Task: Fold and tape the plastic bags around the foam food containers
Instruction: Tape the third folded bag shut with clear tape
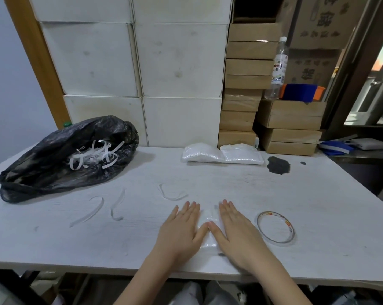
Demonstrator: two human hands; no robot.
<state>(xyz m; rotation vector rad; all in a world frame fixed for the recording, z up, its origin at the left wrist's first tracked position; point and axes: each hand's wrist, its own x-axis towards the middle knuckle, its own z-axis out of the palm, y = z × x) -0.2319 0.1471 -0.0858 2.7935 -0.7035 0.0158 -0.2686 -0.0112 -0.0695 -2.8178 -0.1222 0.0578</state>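
A flat white packet in a clear plastic bag lies on the white table near its front edge. My left hand and my right hand rest flat on it, palms down, fingers spread, thumbs nearly touching over its middle. Most of the packet is hidden under them. A clear tape roll lies flat just right of my right hand. Two wrapped white packets sit side by side at the table's back edge.
A black rubbish bag with white paper strips fills the table's left. Several loose backing strips lie left of my hands. Stacked white and brown cartons, a water bottle and a dark patch stand at the back.
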